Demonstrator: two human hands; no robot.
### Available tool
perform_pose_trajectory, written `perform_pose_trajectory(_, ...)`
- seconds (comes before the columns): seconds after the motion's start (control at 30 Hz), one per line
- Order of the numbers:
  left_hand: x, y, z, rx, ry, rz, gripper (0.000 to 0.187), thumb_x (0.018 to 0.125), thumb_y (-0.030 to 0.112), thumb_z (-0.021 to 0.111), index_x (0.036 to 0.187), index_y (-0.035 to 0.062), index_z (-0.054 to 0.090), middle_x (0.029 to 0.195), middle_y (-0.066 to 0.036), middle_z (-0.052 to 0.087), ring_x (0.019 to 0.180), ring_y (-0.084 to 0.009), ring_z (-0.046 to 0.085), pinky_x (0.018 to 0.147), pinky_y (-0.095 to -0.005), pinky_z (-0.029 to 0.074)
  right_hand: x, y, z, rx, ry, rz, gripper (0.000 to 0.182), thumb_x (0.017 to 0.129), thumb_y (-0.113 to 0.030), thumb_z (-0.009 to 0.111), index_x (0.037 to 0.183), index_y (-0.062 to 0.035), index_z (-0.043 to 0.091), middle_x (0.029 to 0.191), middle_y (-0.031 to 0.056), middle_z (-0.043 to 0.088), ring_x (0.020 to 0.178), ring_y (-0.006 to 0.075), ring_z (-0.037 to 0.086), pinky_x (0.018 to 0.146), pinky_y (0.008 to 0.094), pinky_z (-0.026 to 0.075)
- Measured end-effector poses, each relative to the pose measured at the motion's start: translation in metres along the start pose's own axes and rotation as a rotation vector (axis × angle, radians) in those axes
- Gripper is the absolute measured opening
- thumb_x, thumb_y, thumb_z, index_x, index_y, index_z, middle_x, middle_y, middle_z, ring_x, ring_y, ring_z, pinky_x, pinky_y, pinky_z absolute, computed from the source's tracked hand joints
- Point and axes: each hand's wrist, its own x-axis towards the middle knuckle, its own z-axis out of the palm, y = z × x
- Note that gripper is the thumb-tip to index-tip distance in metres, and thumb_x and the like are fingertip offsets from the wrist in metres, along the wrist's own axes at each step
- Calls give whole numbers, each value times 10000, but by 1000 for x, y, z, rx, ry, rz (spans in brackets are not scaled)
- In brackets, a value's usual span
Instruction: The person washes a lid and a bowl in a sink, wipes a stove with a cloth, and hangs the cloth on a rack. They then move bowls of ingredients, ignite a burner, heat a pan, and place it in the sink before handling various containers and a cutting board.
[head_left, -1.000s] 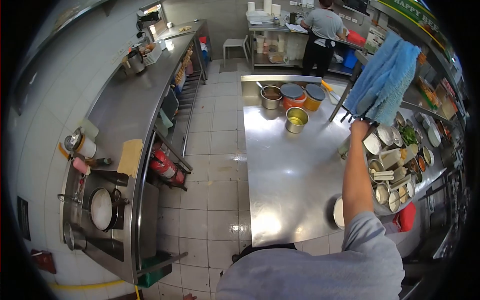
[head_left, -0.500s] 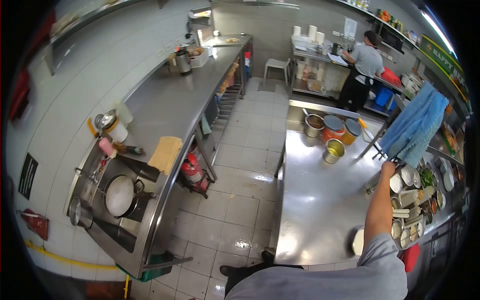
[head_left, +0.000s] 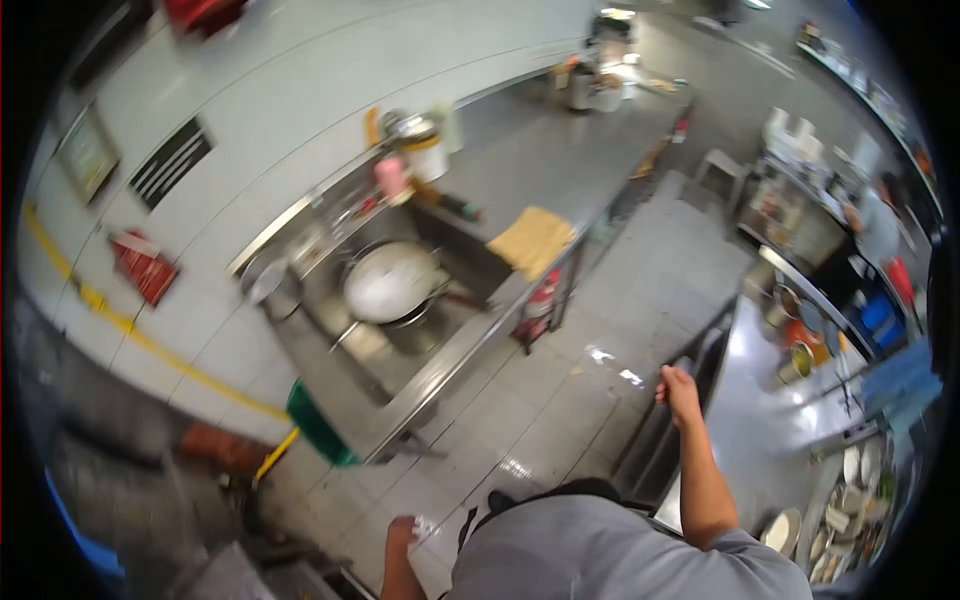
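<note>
My right hand point(head_left: 678, 395) is raised over the floor beside the steel table point(head_left: 745, 420), fingers curled in with nothing showing in them. Low in the view, my left hand point(head_left: 403, 531) hangs above the tiles, small and smeared, so its fingers do not show clearly. Ahead on the left, a large pan point(head_left: 390, 282) with a whitish inside sits in the steel sink point(head_left: 420, 385), apart from both hands. A folded yellow cloth point(head_left: 532, 242) lies at the sink's right edge. The blue towel point(head_left: 905, 380) hangs at the far right, away from my right hand.
A metal container point(head_left: 274, 287) stands at the sink's left end, with a green bin point(head_left: 318, 425) below. A fire extinguisher point(head_left: 541, 300) stands under the counter. Pots point(head_left: 797, 362) sit on the right table. A person point(head_left: 875, 225) stands at the back right.
My right hand has come away from the blue towel and swung left over the aisle. The view has turned left toward the sink, and my left hand has come into sight.
</note>
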Motion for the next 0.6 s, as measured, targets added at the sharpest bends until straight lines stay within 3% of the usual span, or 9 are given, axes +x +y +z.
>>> perform_pose_trajectory(0.07, 2, 43, -27, -1169, 208, -1054, 367, 868, 342, 615, 1105, 72, 539, 923, -87, 656, 623, -232, 613, 538, -355, 505, -3, 1, 87, -64, -338, 19, 306, 963, -326, 533, 827, -57, 587, 657, 21, 567, 538, 121, 535, 506, 256, 440)
perform_pose_trajectory(0.17, -17, 59, -39, -1248, 378, -1128, 327, 868, 310, 609, 1082, 66, 570, 852, -79, 654, 559, -175, 599, 460, -304, 485, -6, -38, 195, -190, -659, -36, 302, 949, -316, 563, 850, -32, 586, 687, 28, 573, 596, 120, 546, 563, 261, 457)
perform_pose_trajectory(0.3, -66, 85, -20, -1248, 400, -1285, 361, 898, 326, 567, 1140, 63, 515, 956, -132, 652, 549, -215, 597, 472, -320, 497, 20, -101, 311, -219, -725, -307, 302, 921, -273, 605, 1058, -5, 585, 867, 23, 599, 735, 118, 562, 643, 272, 468)
perform_pose_trajectory(0.37, -100, 104, 5, -1299, 475, -1390, 358, 905, 321, 550, 1147, 59, 516, 951, -145, 647, 543, -228, 602, 440, -327, 490, 56, -104, 366, -265, -588, -550, 378, 906, -266, 620, 1138, 29, 569, 880, 50, 617, 777, 149, 575, 720, 280, 479)
perform_pose_trajectory(0.4, -122, 115, 22, -1342, 516, -1444, 362, 908, 321, 540, 1160, 61, 512, 951, -149, 645, 545, -236, 607, 437, -335, 492, 90, -97, 391, -449, -539, -755, 459, 870, -278, 661, 1173, 49, 555, 962, 117, 638, 862, 186, 601, 797, 312, 484)
perform_pose_trajectory(0.47, -148, 141, 41, -1418, 596, -1569, 385, 913, 322, 523, 1192, 57, 494, 951, -158, 641, 553, -249, 616, 433, -344, 492, 131, -85, 430, -836, -352, -1114, 468, 834, -275, 695, 1127, 70, 575, 983, 173, 650, 920, 216, 620, 819, 350, 487)
perform_pose_trajectory(0.5, -158, 163, 41, -1453, 634, -1642, 404, 915, 323, 515, 1211, 51, 479, 952, -161, 638, 560, -253, 620, 431, -345, 491, 162, -63, 443, -835, -379, -1121, 468, 834, -275, 695, 1127, 70, 575, 983, 173, 650, 920, 216, 620, 819, 350, 487)
perform_pose_trajectory(0.57, -163, 207, 45, -1431, 836, -1771, 370, 905, 321, 531, 1169, 69, 468, 892, -166, 641, 502, -261, 592, 410, -343, 478, 223, -32, 473, -1357, -927, -612, 406, 871, -235, 659, 1149, 46, 569, 879, 119, 658, 764, 206, 630, 710, 334, 533)
perform_pose_trajectory(0.6, -158, 225, 48, -1445, 865, -1781, 370, 905, 321, 531, 1169, 69, 468, 892, -166, 641, 502, -261, 592, 410, -343, 478, 210, -45, 480, -1082, -936, -78, 305, 883, -207, 636, 1067, 32, 588, 784, 136, 656, 640, 205, 631, 570, 344, 524)
